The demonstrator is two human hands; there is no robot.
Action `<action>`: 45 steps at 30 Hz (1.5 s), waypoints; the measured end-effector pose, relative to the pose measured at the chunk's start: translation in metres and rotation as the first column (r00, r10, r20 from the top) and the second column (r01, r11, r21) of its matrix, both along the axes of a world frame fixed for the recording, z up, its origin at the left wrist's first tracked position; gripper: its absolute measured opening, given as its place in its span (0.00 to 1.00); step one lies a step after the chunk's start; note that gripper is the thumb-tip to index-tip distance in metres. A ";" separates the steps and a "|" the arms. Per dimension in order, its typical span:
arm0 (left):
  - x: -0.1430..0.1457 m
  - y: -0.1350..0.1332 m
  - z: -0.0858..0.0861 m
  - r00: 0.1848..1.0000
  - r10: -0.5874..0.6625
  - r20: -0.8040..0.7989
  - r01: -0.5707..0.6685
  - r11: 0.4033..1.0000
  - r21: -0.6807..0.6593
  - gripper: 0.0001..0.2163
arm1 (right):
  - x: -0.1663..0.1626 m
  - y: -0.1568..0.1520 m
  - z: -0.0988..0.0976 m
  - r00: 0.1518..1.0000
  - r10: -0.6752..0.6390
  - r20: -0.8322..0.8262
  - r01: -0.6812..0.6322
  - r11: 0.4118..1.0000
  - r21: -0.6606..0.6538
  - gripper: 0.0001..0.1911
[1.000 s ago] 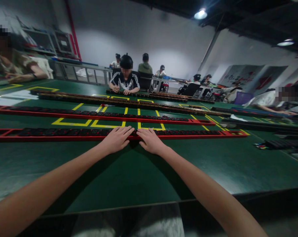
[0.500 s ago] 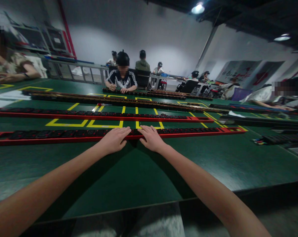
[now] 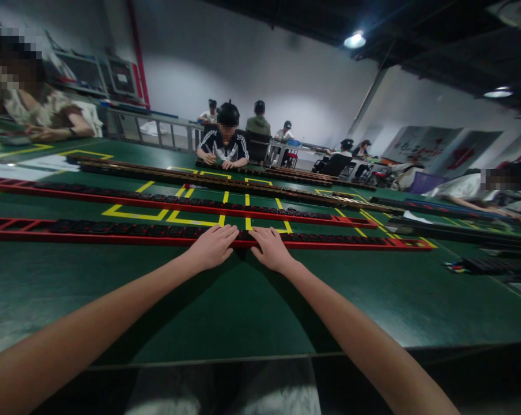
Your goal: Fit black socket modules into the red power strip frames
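Observation:
A long red strip [image 3: 113, 235] filled with black sockets lies across the green table [image 3: 226, 305] in front of me. My left hand [image 3: 212, 246] rests on its middle, fingers stretched flat over the sockets. My right hand [image 3: 270, 248] lies beside it, almost touching, fingers likewise flat on the strip. Neither hand grips anything. A second red strip [image 3: 165, 202] runs parallel just beyond.
Yellow tape lines [image 3: 191, 219] mark boxes on the table. More dark strips [image 3: 226, 180] lie farther back, where a person in a black-and-white top [image 3: 224, 144] sits working. Other people sit at the left [image 3: 36, 109] and right [image 3: 480, 187]. Small parts [image 3: 459, 267] lie at the right.
Both hands stay flat on the near red strip, close together. The view has shifted slightly, with the camera tilting and turning a little.

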State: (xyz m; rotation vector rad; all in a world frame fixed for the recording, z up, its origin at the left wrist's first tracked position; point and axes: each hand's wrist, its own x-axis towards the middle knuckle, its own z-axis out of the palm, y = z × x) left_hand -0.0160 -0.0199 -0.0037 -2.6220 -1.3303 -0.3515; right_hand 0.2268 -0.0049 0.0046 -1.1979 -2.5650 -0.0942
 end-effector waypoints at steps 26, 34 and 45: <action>-0.007 0.004 0.000 0.998 -0.016 0.060 0.017 1.000 -0.023 0.27 | 0.007 0.002 0.010 0.993 0.070 -0.093 -0.076 0.995 -0.069 0.15; -0.008 0.004 -0.001 0.997 -0.027 0.074 0.028 0.999 -0.021 0.27 | 0.008 0.002 0.009 0.993 0.068 -0.093 -0.074 0.995 -0.065 0.21; -0.008 0.004 -0.002 0.998 -0.020 0.056 0.022 0.999 -0.031 0.27 | 0.009 0.002 0.010 0.997 0.077 0.031 -0.075 0.996 -0.051 0.28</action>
